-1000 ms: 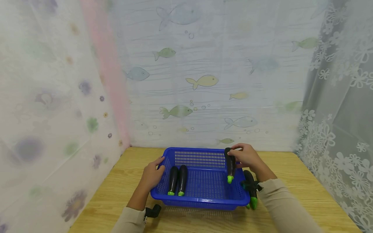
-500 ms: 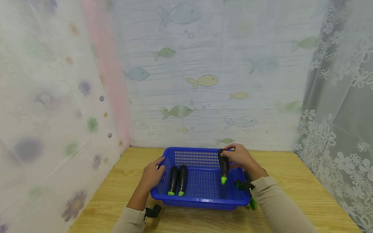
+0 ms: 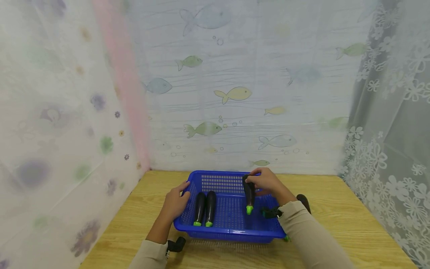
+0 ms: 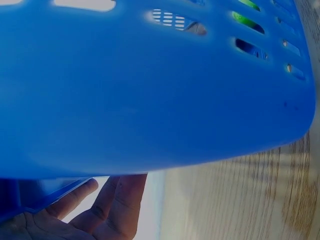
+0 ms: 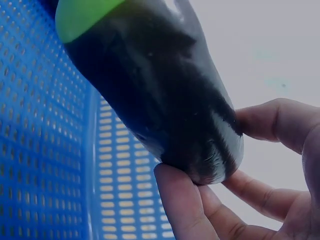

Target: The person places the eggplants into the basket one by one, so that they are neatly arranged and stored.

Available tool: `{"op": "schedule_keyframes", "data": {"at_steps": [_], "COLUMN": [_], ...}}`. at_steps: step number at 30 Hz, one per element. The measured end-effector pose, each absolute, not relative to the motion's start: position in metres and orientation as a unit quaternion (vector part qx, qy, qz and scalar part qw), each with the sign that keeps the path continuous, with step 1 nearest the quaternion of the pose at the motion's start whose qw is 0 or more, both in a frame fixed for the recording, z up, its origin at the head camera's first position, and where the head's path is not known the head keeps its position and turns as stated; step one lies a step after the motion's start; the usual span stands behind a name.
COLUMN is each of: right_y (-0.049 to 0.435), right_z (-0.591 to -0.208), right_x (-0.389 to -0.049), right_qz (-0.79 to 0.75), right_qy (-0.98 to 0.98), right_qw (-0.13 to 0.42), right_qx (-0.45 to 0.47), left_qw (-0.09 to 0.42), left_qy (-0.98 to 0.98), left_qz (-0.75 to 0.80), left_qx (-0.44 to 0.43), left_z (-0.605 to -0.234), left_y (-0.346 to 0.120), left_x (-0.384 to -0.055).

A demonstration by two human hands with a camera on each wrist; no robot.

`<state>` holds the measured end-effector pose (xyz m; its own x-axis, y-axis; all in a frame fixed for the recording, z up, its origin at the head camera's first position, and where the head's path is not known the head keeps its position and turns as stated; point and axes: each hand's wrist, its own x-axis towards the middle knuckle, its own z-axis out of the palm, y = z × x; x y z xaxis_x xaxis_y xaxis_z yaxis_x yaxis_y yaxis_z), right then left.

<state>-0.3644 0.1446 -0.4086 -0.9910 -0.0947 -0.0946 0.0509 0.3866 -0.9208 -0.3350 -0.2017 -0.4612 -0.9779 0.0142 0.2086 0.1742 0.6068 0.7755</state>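
Note:
A blue plastic basket [image 3: 231, 232] with slotted walls stands on the table. Two dark eggplants [image 3: 210, 208] with green stem ends lie side by side at its left. My left hand [image 3: 175, 201] holds the basket's left rim; its fingers [image 4: 125, 205] show beside the rim in the left wrist view. Above the basket floor, right of centre, my right hand [image 3: 267, 182] pinches the blunt end of another eggplant [image 3: 249, 195], whose green end [image 5: 87, 15] points down and towards me in the head view. Thumb and fingertips press on it from different sides.
Right of the basket, one more eggplant [image 3: 304, 203] lies partly behind my right sleeve [image 3: 302, 224]. A green tip [image 3: 286, 238] shows by the basket's front right corner. Wood-look table [image 3: 339, 209] surrounds the basket, with a fish-patterned curtain [image 3: 235, 123] behind.
My right hand has moved left with the eggplant, from the basket's right wall towards the middle, and slightly lower. The left hand and the basket have stayed put.

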Motion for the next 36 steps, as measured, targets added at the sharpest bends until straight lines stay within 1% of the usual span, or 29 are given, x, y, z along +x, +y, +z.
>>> {"op": "schedule_keyframes", "data": {"at_steps": [18, 32, 36], "right_y": [0.111, 0.091, 0.086], "right_z": [-0.433, -0.444, -0.449], "right_x": [-0.379, -0.381, -0.383], "right_qz": [-0.548, -0.549, -0.546], "right_qy": [0.832, 0.829, 0.831], "right_qw": [0.087, 0.110, 0.105], "right_qx": [0.006, 0.010, 0.017], "left_qw": [0.092, 0.099, 0.097], "left_qy": [-0.892, -0.892, -0.894], "left_qz": [-0.439, -0.439, -0.434], "left_qx": [-0.050, -0.045, -0.045], "left_z": [-0.463, -0.463, -0.463], "left_y": [-0.202, -0.199, -0.198], "left_x": [-0.334, -0.334, -0.334]}}
